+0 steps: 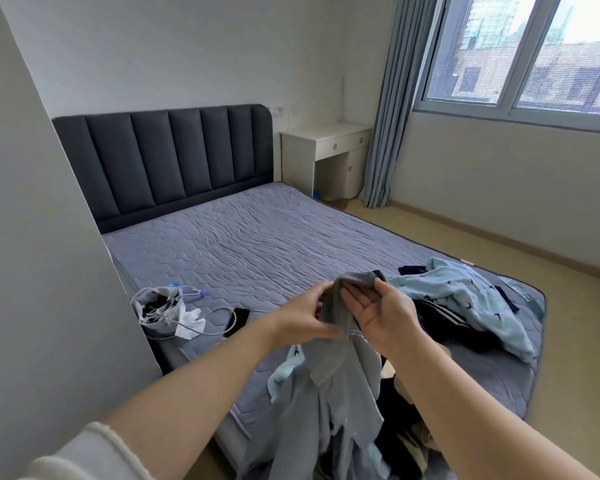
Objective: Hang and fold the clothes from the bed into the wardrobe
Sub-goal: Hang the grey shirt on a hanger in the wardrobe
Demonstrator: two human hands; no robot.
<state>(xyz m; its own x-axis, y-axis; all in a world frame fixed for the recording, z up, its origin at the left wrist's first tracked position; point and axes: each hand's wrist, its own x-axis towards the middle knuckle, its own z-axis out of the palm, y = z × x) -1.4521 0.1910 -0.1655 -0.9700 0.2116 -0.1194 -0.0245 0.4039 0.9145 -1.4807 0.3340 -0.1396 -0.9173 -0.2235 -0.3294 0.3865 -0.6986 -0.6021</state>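
Grey shirt [340,382] gripped by left hand [305,317] and right hand [381,317]; other clothes [465,292] lie heaped on the bed [257,237], so sorting seems barely begun.

Pale grey walls [187,46] fill the upper left and centre. At upper right a window [520,53] lets in daylight, a blue-grey curtain [392,109] beside it. A white desk [326,157] stands between the curtain and the dark padded headboard [167,157] of the bed [257,237]; tan floor [499,244] lies at right.
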